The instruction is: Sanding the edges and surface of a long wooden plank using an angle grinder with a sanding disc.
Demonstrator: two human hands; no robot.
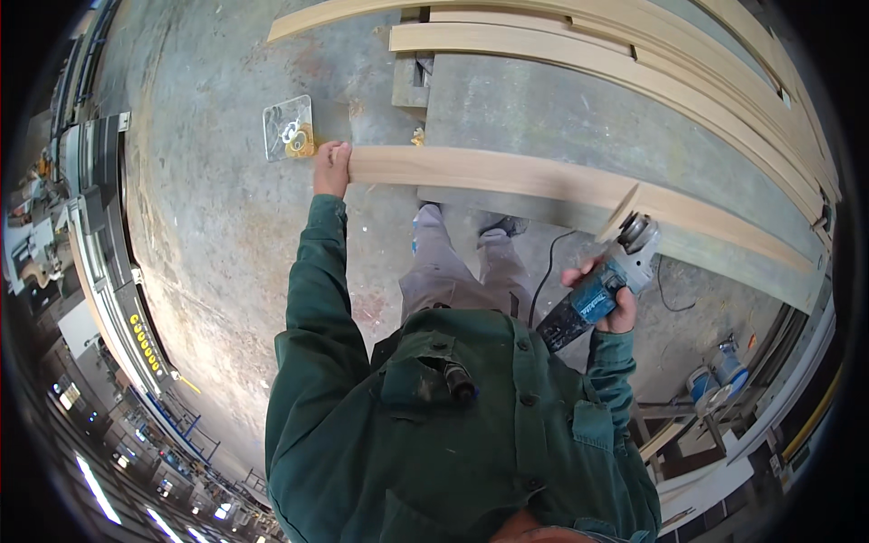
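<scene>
Head view: left fingers closed over left end of plank, right fingers around grinder.

Angle grinder in right fingers

I wear a dark green, long-sleeved cloth shirt with small, round, dark buttons and a pale-stained, flapped green chest pocket, over loose grey cloth trousers and a dark shoe.
</scene>
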